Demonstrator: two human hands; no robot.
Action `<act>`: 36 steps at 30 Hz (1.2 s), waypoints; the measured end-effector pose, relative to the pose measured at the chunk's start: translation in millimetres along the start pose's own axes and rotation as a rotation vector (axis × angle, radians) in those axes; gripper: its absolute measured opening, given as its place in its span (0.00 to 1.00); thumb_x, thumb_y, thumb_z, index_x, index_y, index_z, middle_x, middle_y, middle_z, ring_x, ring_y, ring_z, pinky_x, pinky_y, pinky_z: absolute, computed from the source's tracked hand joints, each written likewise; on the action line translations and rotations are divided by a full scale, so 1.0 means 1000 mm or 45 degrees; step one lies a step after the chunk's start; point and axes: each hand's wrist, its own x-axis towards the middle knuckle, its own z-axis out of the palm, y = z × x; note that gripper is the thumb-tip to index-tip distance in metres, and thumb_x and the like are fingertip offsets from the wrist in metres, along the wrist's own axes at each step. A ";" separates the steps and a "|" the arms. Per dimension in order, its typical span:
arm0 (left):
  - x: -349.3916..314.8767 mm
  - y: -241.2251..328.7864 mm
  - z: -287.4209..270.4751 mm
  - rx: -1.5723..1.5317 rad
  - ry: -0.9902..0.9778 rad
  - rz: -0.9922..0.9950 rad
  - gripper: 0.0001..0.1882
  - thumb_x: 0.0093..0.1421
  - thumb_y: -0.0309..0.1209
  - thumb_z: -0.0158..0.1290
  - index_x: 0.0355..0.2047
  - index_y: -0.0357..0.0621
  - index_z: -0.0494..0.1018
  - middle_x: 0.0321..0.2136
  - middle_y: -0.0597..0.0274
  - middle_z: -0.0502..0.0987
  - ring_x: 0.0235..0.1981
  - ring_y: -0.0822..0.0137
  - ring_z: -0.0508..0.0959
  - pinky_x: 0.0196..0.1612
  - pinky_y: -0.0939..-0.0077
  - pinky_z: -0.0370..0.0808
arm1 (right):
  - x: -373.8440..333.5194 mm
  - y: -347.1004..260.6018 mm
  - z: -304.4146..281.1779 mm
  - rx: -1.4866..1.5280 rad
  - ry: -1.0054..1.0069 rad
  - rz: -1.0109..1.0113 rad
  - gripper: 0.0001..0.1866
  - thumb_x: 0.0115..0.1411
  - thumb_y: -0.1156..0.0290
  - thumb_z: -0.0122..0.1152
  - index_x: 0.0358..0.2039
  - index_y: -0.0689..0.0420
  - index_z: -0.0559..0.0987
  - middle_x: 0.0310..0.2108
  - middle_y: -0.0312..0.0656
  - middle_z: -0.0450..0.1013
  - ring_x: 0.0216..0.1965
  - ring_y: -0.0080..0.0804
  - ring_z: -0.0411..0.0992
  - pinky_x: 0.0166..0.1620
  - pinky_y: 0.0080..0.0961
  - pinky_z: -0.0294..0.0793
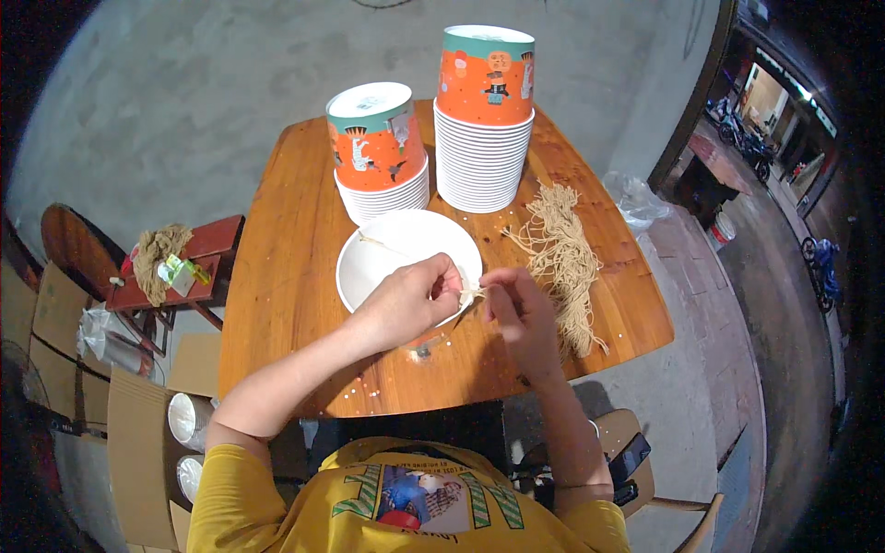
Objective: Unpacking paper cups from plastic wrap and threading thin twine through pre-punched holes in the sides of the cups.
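A white paper tub (pixel 369 267) faces me on the wooden table, its pale inside showing. Over its right rim, my left hand (pixel 410 300) is closed in a pinch. Just to the right, my right hand (pixel 521 318) is also closed, with thumb and forefinger together. Between the two sets of fingertips runs a short piece of beige string (pixel 472 293), close against the rim. More string (pixel 371 241) shows at the tub's far left side. Fingers hide how the string meets the rim. Beside my right hand lies a bundle of beige strings (pixel 564 267).
Two upside-down stacks of orange and green paper tubs, a short stack (pixel 378 152) and a tall stack (pixel 484 120), stand at the table's back (pixel 286 203). A red bench (pixel 207 244) is at left. Cardboard boxes (pixel 138 442) hold white tubs. A doorway opens at right.
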 end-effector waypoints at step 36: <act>-0.067 -0.037 -0.062 0.827 0.068 0.713 0.06 0.54 0.29 0.53 0.32 0.45 0.71 0.30 0.64 0.69 0.39 0.63 0.70 0.47 0.66 0.65 | 0.055 -0.047 0.013 -0.905 -0.591 -0.548 0.04 0.53 0.73 0.60 0.30 0.56 0.78 0.23 0.41 0.69 0.27 0.42 0.69 0.32 0.33 0.69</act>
